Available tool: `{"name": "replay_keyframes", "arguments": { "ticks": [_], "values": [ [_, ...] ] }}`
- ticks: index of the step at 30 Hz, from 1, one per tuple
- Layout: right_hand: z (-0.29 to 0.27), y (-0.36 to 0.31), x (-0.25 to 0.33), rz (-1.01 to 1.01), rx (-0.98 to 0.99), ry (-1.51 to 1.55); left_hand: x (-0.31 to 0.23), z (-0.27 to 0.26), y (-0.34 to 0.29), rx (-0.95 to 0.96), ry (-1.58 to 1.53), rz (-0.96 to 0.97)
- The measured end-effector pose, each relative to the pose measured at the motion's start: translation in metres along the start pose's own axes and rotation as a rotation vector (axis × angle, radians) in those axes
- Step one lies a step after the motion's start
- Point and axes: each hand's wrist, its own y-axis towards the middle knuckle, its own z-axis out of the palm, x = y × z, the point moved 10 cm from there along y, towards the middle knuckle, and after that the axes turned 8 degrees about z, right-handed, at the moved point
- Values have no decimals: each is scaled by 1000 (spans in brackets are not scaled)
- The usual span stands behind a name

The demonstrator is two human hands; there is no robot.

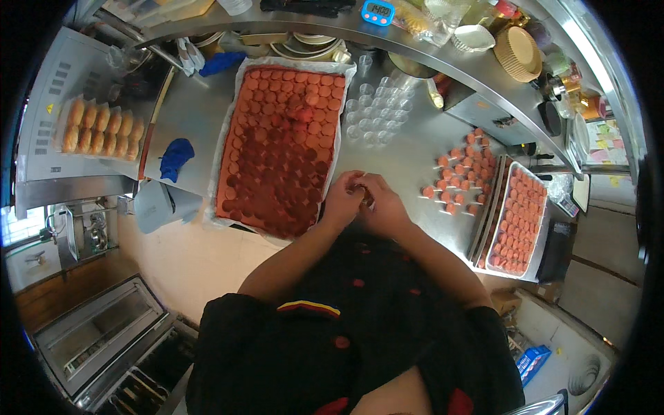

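Note:
My left hand (344,198) and my right hand (382,202) meet in front of my chest, over the near edge of the metal worktop. The fingers of both curl together around something small that I cannot make out. Left of them lies a large red sheet cake (280,128) on white paper, cut all over into rounds. Its near half looks darker, and a few loose red pieces (301,113) rest on its far part. Beyond my hands stand rows of clear plastic cups (379,111). Several red cake rounds (453,173) are spread on the worktop to the right.
At the right edge, a tray (492,266) holds many red rounds. A blue cloth (177,159) lies left of the cake, near packed bread rolls (104,129). A metal shelf (277,24) overhangs the back, carrying a blue timer (378,12) and paper cups (517,54).

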Motion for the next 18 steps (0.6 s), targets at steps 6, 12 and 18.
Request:
{"name": "replay_keyframes", "arguments": {
  "ticks": [6, 12, 18],
  "values": [
    [-30, 26, -178, 419, -89, -444, 39, -84, 62, -150, 418, -36],
    [-83, 50, -195, 323, -206, -623, 68, -180, 119, -487, 1327, 153],
    [-6, 121, -133, 127, 22, -455, 77, -194, 134, -271, 710, -539]
  ]
}}
